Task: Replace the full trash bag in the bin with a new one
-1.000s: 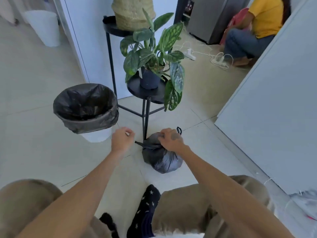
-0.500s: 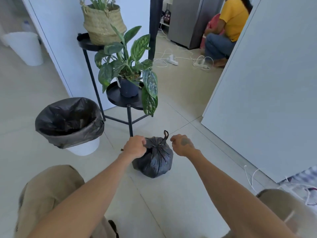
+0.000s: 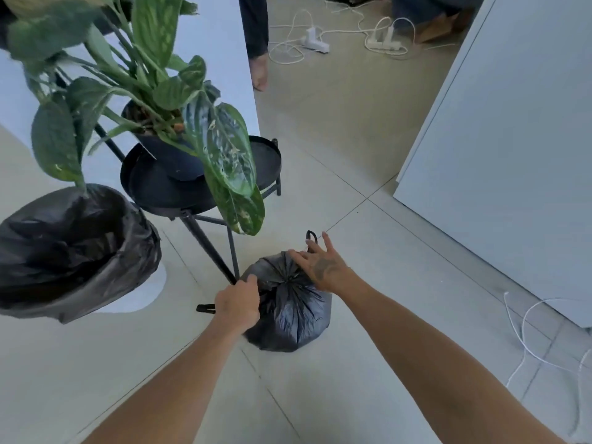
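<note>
A full black trash bag (image 3: pixel 293 318), tied at its top, sits on the tiled floor in front of me. My left hand (image 3: pixel 237 302) is closed on a black tie strip at the bag's left side. My right hand (image 3: pixel 320 262) rests on the bag's top right with fingers spread; a black loop of the tie pokes up behind the fingers. At the left stands the white bin (image 3: pixel 141 291), lined with a black bag (image 3: pixel 70 248) folded over its rim.
A black metal plant stand (image 3: pixel 205 190) with a leafy potted plant (image 3: pixel 179 123) rises just behind the bag. A pale wall panel (image 3: pixel 499 149) stands on the right. White cables (image 3: pixel 528 341) lie at right; power strips (image 3: pixel 315 43) and a person's foot (image 3: pixel 259 75) are farther back.
The view has closed in on the bag and tilted down. My right hand went from a fist beside the bag to spread fingers on its top. My left hand stays closed at the bag's left.
</note>
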